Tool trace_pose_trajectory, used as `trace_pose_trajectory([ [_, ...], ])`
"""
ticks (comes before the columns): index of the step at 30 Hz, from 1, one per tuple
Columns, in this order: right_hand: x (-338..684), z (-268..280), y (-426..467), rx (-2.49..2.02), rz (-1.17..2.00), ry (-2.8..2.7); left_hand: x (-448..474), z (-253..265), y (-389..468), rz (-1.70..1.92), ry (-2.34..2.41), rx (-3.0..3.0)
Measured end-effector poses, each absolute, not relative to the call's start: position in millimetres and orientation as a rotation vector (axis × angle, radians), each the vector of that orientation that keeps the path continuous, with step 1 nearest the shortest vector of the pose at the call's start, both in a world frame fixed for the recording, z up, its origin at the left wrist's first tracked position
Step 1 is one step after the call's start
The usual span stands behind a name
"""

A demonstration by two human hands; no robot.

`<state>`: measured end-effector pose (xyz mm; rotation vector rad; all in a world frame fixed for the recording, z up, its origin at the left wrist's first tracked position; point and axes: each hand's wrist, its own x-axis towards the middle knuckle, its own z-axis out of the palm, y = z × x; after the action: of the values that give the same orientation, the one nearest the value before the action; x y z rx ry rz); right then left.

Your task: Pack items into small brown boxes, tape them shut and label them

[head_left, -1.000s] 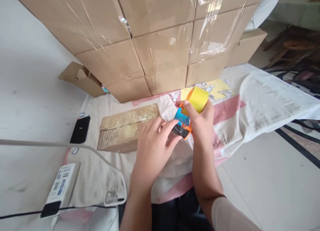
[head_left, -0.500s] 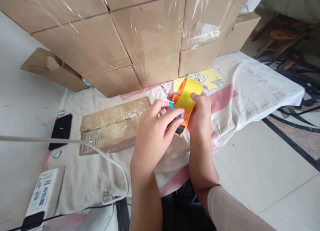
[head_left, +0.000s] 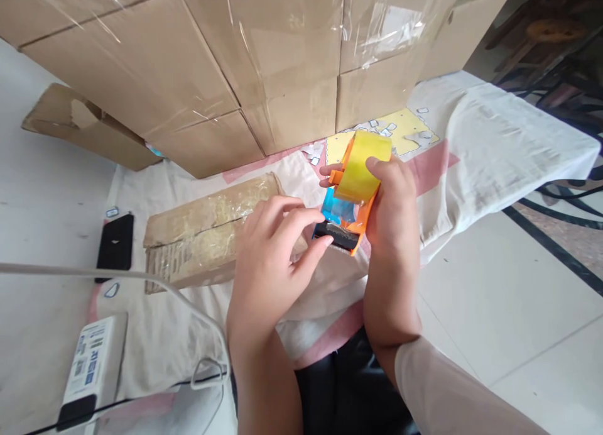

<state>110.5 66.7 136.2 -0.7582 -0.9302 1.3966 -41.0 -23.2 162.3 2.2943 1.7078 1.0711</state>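
Note:
My right hand point(head_left: 393, 199) is closed around an orange tape dispenser point(head_left: 362, 220), with its thumb on the yellow tape roll point(head_left: 365, 168). The dispenser has a blue part and a black roller at its lower end, where the toothed edge faces me. At the roller's left end is my left hand point(head_left: 273, 253), its thumb and index finger apart on either side of the dispenser's corner. Whether those fingertips press on it is hard to see. Below and left of the dispenser lies a long taped cardboard box point(head_left: 202, 234), partly hidden behind my left hand.
Large cardboard boxes point(head_left: 287, 64) wrapped in clear film are stacked behind. To the left lie a black phone-like object point(head_left: 115, 241) and a white power strip point(head_left: 94, 356). A white cable point(head_left: 188, 290) arches over the cloth point(head_left: 480, 139). An open carton point(head_left: 89, 127) stands by the wall.
My left fingers have drawn back left from the dispenser's front, so the blue part and black roller show now. My right hand and the dispenser have shifted slightly right.

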Motion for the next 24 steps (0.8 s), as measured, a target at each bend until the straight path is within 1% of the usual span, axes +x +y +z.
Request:
trace_pose_trajectory([
  [10, 104, 145, 61, -0.705, 1.313, -0.916, -26, 158, -21, 1.161, 1.958, 2.174],
  [16, 102, 151, 51, -0.777, 1.342, -0.987, -13, 159, -20, 0.975, 2.074, 2.128],
  [19, 97, 144, 54, -0.814, 1.284, -1.007, -10, 159, -20, 1.099, 2.071, 2.051],
  [22, 90, 133, 62, -0.749, 1.202, -0.931, -9, 159, -21, 1.224, 2.033, 2.030],
  [24, 88, 125, 69, -0.747, 1.247, -0.896, -8, 159, -23, 1.280, 1.994, 2.039],
])
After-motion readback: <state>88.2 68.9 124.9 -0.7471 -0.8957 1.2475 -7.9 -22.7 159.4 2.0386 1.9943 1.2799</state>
